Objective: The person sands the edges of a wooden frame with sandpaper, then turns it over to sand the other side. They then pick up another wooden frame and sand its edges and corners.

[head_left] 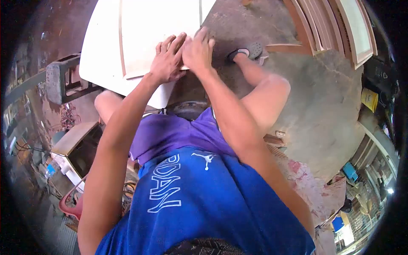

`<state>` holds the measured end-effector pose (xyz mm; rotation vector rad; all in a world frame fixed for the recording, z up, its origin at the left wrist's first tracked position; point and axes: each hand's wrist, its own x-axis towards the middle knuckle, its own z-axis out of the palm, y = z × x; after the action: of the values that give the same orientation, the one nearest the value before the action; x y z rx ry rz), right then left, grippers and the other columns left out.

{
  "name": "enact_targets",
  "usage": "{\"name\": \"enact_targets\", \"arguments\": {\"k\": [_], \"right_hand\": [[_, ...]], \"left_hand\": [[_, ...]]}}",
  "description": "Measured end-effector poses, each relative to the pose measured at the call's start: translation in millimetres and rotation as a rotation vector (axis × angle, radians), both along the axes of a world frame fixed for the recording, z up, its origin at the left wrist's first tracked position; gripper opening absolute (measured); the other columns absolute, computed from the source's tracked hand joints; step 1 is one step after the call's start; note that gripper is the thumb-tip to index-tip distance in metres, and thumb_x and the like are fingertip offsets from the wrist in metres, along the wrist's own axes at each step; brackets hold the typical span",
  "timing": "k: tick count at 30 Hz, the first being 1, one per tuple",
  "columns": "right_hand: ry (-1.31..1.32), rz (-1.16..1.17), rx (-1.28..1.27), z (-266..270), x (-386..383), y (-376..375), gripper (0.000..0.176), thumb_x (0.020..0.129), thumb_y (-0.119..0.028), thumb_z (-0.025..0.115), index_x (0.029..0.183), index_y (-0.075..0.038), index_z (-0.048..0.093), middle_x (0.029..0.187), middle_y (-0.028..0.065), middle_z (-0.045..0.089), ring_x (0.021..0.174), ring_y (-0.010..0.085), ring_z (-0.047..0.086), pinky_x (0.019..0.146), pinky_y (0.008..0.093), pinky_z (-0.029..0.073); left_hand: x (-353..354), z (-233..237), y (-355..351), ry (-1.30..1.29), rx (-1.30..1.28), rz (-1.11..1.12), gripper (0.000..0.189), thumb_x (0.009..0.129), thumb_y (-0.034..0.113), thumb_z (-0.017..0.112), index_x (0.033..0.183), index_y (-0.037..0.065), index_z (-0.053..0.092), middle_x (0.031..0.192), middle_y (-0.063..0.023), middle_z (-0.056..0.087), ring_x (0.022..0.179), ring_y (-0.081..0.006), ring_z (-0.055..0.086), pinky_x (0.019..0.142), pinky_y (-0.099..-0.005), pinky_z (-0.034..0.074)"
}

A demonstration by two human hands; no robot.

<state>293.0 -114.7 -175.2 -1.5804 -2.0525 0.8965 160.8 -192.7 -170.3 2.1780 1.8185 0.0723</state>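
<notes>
A large white panel lies in front of me, over my knees, with a thin brown strip running lengthwise along its left part. My left hand rests flat on the panel near its close edge, fingers stretched forward and a little apart. Beside it, touching or nearly so, my right hand is closed at the panel's right edge. Its curled fingers hide whatever they hold. Under the panel's near end, a white surface shows between my legs.
Framed panels lean at the upper right. A grey metal piece stands left of the panel. A box-like cabinet and a red chair part are at the lower left. A yellow container sits far right. Stained sheeting lies on the concrete floor.
</notes>
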Motion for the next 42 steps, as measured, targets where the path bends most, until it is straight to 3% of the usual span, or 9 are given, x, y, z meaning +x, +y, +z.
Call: {"name": "enact_targets", "arguments": {"k": [4,8,12,17,21,22,24,27,42], "right_hand": [[-0.16,0.166,-0.182,29.9,54.0,-78.4,0.065,0.101,-0.018,0.057,0.152,0.015,0.033,0.157,0.0352,0.037,0.123,0.0504,0.051,0.109,0.0535,0.041],[-0.038,0.295,-0.105,28.9,101.5,-60.0,0.047,0.097,-0.013,0.063,0.139,0.007,0.055,0.138,0.0297,0.059,0.126,0.0434,0.058,0.105,0.0494,0.045],[0.069,-0.149,-0.198,32.5,132.4,-39.9,0.036,0.083,-0.018,0.079,0.112,0.002,0.07,0.111,0.0266,0.072,0.102,0.0459,0.069,0.086,0.0508,0.054],[0.601,-0.36,-0.456,16.2,139.4,-37.8,0.036,0.089,-0.031,0.085,0.094,0.002,0.073,0.077,0.0066,0.071,0.068,0.0111,0.063,0.06,0.031,0.052],[0.639,-0.346,-0.56,83.1,107.1,-38.5,0.043,0.087,-0.035,0.087,0.094,0.003,0.068,0.083,0.0088,0.072,0.073,0.0129,0.065,0.065,0.0304,0.054],[0.499,-0.12,-0.172,100.0,72.1,-51.5,0.054,0.082,-0.035,0.091,0.109,0.003,0.063,0.097,0.0136,0.073,0.081,0.0154,0.068,0.069,0.032,0.056],[0.765,-0.015,-0.552,145.3,34.2,-71.9,0.091,0.078,-0.032,0.094,0.138,0.006,0.037,0.108,0.025,0.072,0.098,0.0243,0.072,0.082,0.0346,0.059],[0.706,0.086,-0.539,174.6,-2.5,-91.3,0.091,0.079,-0.028,0.094,0.139,0.007,0.036,0.107,0.0204,0.072,0.096,0.0198,0.071,0.08,0.0324,0.06],[0.432,0.297,0.014,157.7,-87.5,-112.1,0.104,0.071,-0.037,0.096,0.142,0.013,0.04,0.124,0.0253,0.064,0.109,0.0288,0.066,0.098,0.0388,0.053]], "left_hand": [[7.1,7.7,6.9,0.027,-0.072,0.048,0.111,0.069,0.036,0.089,0.162,0.016,0.031,0.17,-0.011,0.024,0.152,-0.0399,0.026,0.12,-0.0589,0.025],[8.9,12.2,3.3,0.036,-0.032,0.05,0.106,0.07,0.032,0.088,0.159,0.014,0.034,0.169,-0.0118,0.027,0.15,-0.042,0.03,0.121,-0.0583,0.027],[42.2,-10.5,-5.8,0.084,0.136,0.161,0.104,0.071,0.032,0.091,0.155,0.005,0.035,0.164,-0.019,0.031,0.148,-0.0465,0.032,0.12,-0.0584,0.03],[67.7,-1.3,-5.6,0.065,0.283,0.215,0.062,0.085,0.007,0.066,0.144,-0.001,0.049,0.156,-0.0205,0.043,0.144,-0.0473,0.038,0.116,-0.0677,0.031],[41.4,61.7,-36.8,-0.103,0.437,0.173,0.06,0.079,0.009,0.068,0.136,-0.004,0.058,0.152,-0.0217,0.052,0.14,-0.0457,0.048,0.114,-0.0628,0.04],[21.2,88.0,-51.4,-0.22,0.553,0.177,0.061,0.075,0.009,0.07,0.134,-0.005,0.06,0.149,-0.0226,0.056,0.139,-0.0451,0.051,0.113,-0.0597,0.043],[7.0,124.8,-68.5,-0.197,0.627,0.204,0.061,0.068,0.007,0.071,0.127,-0.006,0.063,0.142,-0.0233,0.062,0.13,-0.045,0.06,0.107,-0.0525,0.051],[-4.7,154.0,-101.5,-0.448,0.697,0.165,0.046,0.067,0.003,0.069,0.112,-0.007,0.067,0.134,-0.025,0.066,0.121,-0.0445,0.066,0.099,-0.0479,0.057],[-60.4,125.5,-163.2,-0.823,0.71,0.35,0.055,0.071,-0.007,0.064,0.126,-0.005,0.069,0.131,-0.0243,0.069,0.124,-0.0399,0.067,0.105,-0.0432,0.054]]}}
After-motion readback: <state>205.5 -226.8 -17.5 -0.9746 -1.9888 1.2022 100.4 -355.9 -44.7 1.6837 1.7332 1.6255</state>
